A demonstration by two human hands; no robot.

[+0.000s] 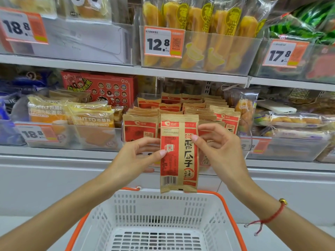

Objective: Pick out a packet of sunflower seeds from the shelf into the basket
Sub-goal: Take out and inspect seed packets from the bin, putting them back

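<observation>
Both hands hold one sunflower seed packet point(178, 153) upright above the white basket point(163, 214), left hand point(139, 156) and right hand point(217, 147) pinching its edges; it looks ready to be lowered in

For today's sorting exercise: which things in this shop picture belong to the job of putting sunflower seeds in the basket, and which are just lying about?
Belong to the job:
seed packet, held upright above the basket
left hand and right hand, both pinching it
basket
seed packets on the shelf

Just lying about:
red box
bread bags
yellow sticks
price tag 12.8
</observation>
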